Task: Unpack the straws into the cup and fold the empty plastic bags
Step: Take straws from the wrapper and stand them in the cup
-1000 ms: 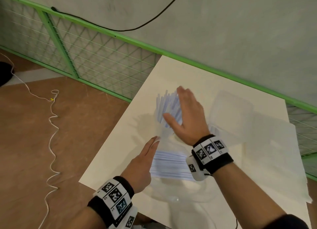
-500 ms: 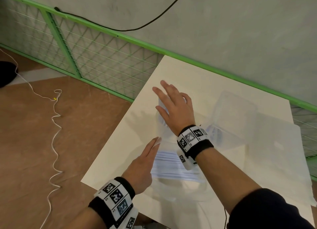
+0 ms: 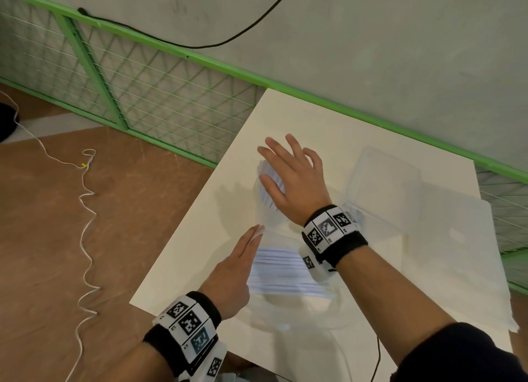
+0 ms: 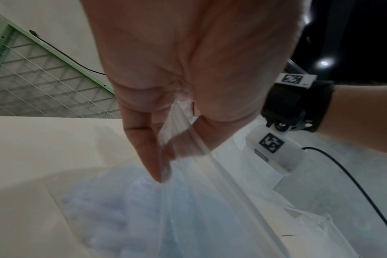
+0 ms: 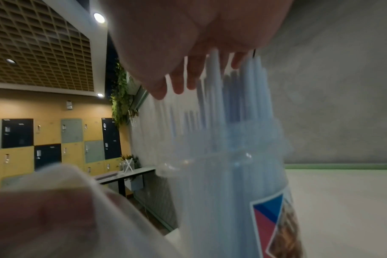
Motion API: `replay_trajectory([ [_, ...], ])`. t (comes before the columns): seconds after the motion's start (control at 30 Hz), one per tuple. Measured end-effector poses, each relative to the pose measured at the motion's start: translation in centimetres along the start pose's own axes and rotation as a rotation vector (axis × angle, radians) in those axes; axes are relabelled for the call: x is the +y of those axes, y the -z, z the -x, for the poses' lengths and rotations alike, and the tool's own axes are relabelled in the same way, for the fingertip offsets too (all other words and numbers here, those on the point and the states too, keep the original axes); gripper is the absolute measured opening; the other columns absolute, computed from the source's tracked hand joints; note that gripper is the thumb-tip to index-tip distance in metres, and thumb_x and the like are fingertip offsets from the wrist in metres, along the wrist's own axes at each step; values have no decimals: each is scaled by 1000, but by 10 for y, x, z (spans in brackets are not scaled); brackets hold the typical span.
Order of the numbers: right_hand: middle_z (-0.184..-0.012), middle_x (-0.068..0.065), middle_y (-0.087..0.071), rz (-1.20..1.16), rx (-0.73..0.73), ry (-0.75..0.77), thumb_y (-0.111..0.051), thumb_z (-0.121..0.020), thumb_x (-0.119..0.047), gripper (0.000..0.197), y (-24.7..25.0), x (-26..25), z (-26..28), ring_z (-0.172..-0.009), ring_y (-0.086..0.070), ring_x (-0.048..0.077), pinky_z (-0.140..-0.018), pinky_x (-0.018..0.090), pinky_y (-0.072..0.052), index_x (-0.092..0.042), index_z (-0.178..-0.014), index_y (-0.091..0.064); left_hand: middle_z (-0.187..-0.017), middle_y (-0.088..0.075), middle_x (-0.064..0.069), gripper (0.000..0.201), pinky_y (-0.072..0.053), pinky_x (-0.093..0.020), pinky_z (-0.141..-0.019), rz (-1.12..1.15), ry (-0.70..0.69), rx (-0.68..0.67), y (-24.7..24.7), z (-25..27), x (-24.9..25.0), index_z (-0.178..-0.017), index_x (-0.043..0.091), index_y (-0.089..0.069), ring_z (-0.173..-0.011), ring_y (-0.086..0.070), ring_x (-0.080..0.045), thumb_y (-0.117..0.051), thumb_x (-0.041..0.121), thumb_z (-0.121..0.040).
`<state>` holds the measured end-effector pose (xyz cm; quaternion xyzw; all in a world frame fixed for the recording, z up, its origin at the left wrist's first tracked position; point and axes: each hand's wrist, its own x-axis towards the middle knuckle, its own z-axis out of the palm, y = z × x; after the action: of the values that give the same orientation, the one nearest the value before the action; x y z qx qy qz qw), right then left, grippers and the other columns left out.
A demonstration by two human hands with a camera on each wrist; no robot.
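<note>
The straws [image 3: 267, 181] stand in a clear cup [image 5: 230, 200] near the left edge of the white table [image 3: 328, 124]. From above the cup is very hard to see, because it is see-through and the right hand [image 3: 294, 181] covers most of it. That hand lies flat over the tops of the straws with its fingers [image 3: 291, 144] spread out and straight, not curled round anything. In the right wrist view the straws poke up past the cup's rim and touch the palm, but the picture is blurry there. The cup has a sticker of blue, red and brown; I cannot read it.

Nearer to the person lies a clear plastic bag [image 3: 285, 270] with more pale straws inside. The left hand [image 3: 231, 276] pinches the bag's edge between thumb and fingers. The left wrist view shows the plastic running between them, and the bag's far end is cut off.

Further right lie flat clear bags [image 3: 385, 178]. Their edges fade into the table. Behind stands a green wire fence [image 3: 143, 96].
</note>
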<state>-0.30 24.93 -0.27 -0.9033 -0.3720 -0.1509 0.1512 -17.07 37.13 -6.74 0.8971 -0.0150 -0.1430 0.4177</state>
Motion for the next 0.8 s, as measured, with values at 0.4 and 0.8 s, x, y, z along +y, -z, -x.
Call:
replay_trajectory([
  [0.4, -96, -1, -64, -103, -325, -3, -58, -72, -5, 35, -18, -41, 159, -71, -63, 23, -49, 33, -51, -20, -102, -62, -154, 19, 33, 108, -48, -30, -97, 9, 0, -57, -8, -7, 12, -152, 36, 6, -134, -41, -11, -42, -20, -74],
  [0.8, -93, -1, -66, 143, -478, -249, -84, -57, -16, 46, -64, -30, 203, -74, -61, 22, -59, 33, -51, -19, -101, -70, -156, 11, 31, 106, -51, -34, -93, 17, -47, -62, -24, -18, 24, -154, 34, -3, -136, -34, -4, -42, -19, -72],
])
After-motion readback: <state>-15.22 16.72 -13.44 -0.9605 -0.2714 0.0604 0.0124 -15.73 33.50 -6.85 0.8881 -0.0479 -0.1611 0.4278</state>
